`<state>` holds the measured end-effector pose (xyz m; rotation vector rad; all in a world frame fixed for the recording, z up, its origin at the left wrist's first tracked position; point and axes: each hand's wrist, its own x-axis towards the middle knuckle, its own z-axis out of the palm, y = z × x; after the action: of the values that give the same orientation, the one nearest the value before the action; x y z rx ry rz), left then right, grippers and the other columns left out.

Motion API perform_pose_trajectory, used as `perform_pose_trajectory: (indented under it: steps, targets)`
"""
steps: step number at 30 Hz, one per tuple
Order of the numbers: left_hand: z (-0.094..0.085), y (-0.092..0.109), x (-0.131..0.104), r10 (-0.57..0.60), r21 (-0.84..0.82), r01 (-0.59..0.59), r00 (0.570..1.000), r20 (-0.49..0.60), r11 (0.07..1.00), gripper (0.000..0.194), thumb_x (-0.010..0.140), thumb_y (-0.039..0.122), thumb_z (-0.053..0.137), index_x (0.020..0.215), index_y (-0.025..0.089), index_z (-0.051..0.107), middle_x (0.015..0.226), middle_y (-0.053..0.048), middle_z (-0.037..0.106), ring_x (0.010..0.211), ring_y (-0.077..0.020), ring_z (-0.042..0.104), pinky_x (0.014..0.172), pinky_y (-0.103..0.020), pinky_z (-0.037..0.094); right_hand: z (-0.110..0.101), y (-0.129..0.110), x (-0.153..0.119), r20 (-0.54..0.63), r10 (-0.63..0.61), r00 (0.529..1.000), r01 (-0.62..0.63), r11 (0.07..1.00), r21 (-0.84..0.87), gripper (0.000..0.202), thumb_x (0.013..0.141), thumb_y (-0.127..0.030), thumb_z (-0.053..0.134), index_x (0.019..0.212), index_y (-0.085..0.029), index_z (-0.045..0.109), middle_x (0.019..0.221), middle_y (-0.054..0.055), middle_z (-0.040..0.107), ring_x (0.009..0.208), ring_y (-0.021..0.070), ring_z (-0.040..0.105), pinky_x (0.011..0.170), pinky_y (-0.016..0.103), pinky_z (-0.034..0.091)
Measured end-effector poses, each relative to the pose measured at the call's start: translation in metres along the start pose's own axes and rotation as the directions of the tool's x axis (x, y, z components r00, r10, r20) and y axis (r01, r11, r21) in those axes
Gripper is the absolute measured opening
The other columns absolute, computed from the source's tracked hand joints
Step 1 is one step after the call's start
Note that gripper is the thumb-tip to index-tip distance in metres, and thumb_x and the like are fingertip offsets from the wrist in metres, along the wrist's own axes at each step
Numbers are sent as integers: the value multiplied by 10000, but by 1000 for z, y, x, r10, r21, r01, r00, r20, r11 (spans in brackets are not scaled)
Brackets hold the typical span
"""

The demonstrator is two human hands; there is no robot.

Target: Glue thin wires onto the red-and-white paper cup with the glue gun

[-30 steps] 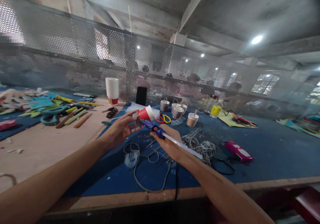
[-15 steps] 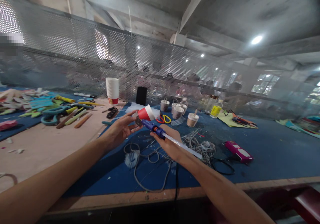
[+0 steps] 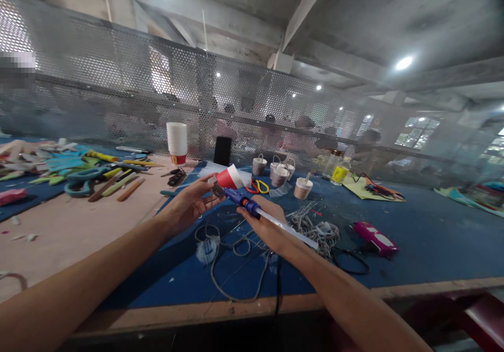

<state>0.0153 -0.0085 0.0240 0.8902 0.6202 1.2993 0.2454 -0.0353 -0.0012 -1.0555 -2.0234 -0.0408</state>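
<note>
My left hand (image 3: 193,201) is closed around the base end of a red and white paper cup (image 3: 229,178), which lies tilted on its side in the air. A greyish wrap shows at that base end. In my right hand (image 3: 264,221) is a blue hot glue gun (image 3: 241,199), with a clear glue stick (image 3: 289,230) sticking out of its back. The gun's nozzle points at the cup's base, close to my left fingers; whether it touches cannot be made out. Below my hands, loose grey cord (image 3: 255,291) lies in loops on the blue table mat (image 3: 189,284).
Behind the cup lie red and yellow scissors (image 3: 259,186) and several cord-wrapped cups (image 3: 280,175). A stack of paper cups (image 3: 177,142) and a black phone (image 3: 223,150) stand by the mesh screen. To the right lies a magenta box (image 3: 377,238); tools (image 3: 118,181) crowd the left.
</note>
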Motion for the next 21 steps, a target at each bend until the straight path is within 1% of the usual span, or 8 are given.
perform_pose_trajectory:
  steps: [4,12,15,21]
  targets:
    - [-1,0,1,-3,-15,3,1000,5,1000,534,812,61,677,1330,186,632,1087,-115,771,918,-242,766,865,-372,644,-1,-1,0,9,-5,1000,5,1000,-12,328,997,-513,566,825,-236,534,762,-16,614,675,157,579,600,265,359]
    - [-1,1,2,-17,-44,16,1000,-23,999,527,808,32,669,1315,174,640,1116,-132,764,880,-228,767,810,-335,653,-2,-1,1,19,4,1000,-4,1000,-12,329,1002,-501,559,816,-230,538,759,-9,611,676,157,578,607,268,361]
    - [-3,0,3,-28,-69,27,999,-15,997,519,815,48,685,1316,177,642,1126,-139,762,868,-231,768,793,-339,656,-2,-1,1,34,-1,999,2,1000,-22,324,1007,-498,549,820,-233,542,760,-5,612,685,162,582,609,268,366]
    - [-6,0,5,-20,-75,20,1000,-9,997,472,832,70,688,1291,174,650,1093,-133,761,867,-228,767,800,-341,651,0,0,1,18,-16,1000,16,999,-36,325,1011,-496,540,821,-232,535,762,-9,605,679,160,584,599,270,361]
